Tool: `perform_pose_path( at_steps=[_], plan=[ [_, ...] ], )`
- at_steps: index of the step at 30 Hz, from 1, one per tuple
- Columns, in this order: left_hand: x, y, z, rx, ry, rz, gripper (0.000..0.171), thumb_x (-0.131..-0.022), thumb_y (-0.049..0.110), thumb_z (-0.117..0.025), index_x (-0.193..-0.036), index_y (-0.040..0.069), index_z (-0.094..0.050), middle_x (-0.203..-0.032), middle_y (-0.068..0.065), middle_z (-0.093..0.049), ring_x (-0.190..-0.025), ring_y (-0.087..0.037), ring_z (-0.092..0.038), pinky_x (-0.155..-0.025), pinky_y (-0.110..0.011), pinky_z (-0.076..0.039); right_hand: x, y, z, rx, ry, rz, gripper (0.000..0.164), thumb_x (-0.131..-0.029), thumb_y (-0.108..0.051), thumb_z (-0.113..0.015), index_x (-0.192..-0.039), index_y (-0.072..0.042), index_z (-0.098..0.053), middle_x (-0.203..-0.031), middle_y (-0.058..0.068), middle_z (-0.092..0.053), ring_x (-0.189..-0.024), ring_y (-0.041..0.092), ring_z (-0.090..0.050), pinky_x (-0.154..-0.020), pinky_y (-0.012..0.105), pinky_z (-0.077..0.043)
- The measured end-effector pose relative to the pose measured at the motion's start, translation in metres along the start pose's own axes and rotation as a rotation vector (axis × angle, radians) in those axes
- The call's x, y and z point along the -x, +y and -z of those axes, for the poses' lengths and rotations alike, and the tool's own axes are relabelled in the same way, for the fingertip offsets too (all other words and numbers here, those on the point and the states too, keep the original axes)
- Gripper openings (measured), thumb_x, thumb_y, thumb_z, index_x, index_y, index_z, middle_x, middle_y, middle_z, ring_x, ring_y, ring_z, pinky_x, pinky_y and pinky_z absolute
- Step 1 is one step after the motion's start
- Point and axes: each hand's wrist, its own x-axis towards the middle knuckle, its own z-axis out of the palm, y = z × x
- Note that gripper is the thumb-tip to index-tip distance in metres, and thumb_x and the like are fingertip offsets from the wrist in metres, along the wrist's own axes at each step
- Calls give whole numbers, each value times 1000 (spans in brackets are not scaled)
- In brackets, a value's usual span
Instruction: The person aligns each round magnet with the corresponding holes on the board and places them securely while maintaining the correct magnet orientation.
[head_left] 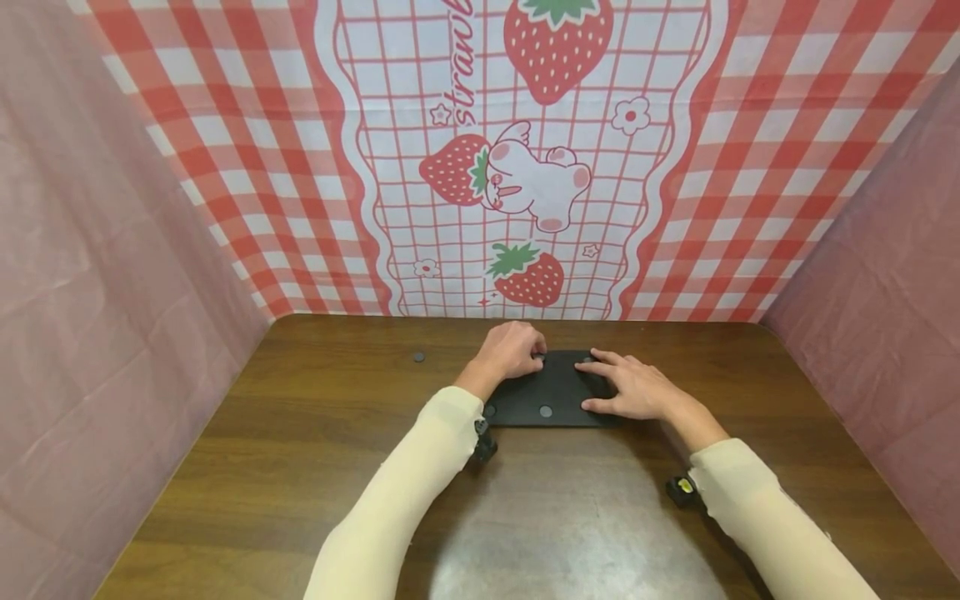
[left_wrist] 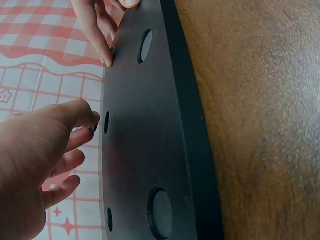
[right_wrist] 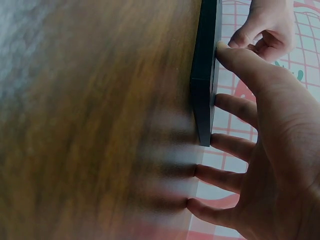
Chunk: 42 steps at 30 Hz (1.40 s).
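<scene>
A flat black board [head_left: 566, 387] with round recesses lies on the table. My left hand [head_left: 512, 348] is over its far edge and pinches a small dark disc [left_wrist: 94, 128] between thumb and index finger. Right beside that disc is a round recess [left_wrist: 106, 122]. My right hand [head_left: 633, 387] is spread over the board's right end, thumb and fingertips touching it, some fingers reaching past it in the right wrist view. Grey discs sit in near-row recesses, one at the middle [head_left: 546, 412] and one [head_left: 491, 411] partly beside the left wrist.
A loose dark disc [head_left: 418, 357] lies on the brown wooden table [head_left: 300, 467], left of the board. Behind stands a red-and-white checked strawberry cloth [head_left: 555, 167]. Pink curtains [head_left: 112, 292] hang at both sides. Small black devices [head_left: 681, 490] are strapped at both wrists.
</scene>
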Motion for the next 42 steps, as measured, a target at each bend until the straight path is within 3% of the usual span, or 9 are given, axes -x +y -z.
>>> perform_pose_path(
  at_steps=[15,24,42],
  plan=[
    [-2,2,-7,13,-15,6,27,-108,31,-77,-133,23,-85,-132,4,-84,-117,-14,-78,-101,-36,-65,0,1,-1,-13,4,1,80,-98,-60,-81,-163,-19,-62,-176,28,-46,-149,59,-55,-108,81,-51],
    [-1,2,-7,26,-55,-10,30,-113,28,-71,-140,22,-82,-142,1,-80,-127,-17,-77,-107,-38,-64,0,2,-2,-4,11,5,79,-98,-60,-81,-163,-19,-62,-176,28,-46,-149,59,-56,-107,81,-51],
    [2,-1,-8,43,-50,-28,28,-114,28,-70,-138,22,-83,-136,0,-78,-129,-17,-74,-111,-37,-62,-1,1,-1,-2,10,2,79,-98,-61,-81,-163,-20,-62,-176,28,-46,-149,61,-55,-107,82,-50]
  ],
)
